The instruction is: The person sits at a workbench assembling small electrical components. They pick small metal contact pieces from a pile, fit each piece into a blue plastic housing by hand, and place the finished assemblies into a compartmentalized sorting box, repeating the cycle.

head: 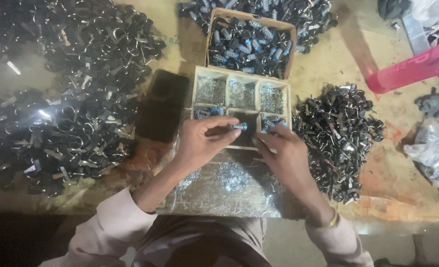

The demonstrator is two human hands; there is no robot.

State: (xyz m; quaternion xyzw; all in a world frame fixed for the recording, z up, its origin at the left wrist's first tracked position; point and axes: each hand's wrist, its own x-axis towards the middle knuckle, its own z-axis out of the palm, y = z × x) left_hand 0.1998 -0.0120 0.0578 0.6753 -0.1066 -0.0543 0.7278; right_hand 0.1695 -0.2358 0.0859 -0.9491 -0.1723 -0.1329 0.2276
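Slippage is the risk: the left hand [202,141] pinches a small blue-tipped metal part [239,126] only at its fingertips above the compartment tray [195,89]. The right hand [283,155] curls closed beside it, its hold hidden, and a nudge could drop the part among loose pieces.

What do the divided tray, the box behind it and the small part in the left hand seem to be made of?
Divided tray: pale wood by its look, with matt, thick partition walls. Box behind it: likely brown cardboard, with thin dull walls. Small part pinched by the left hand: apparently shiny metal with a blue, perhaps plastic, end; too small to be sure. The right hand rests beside it.
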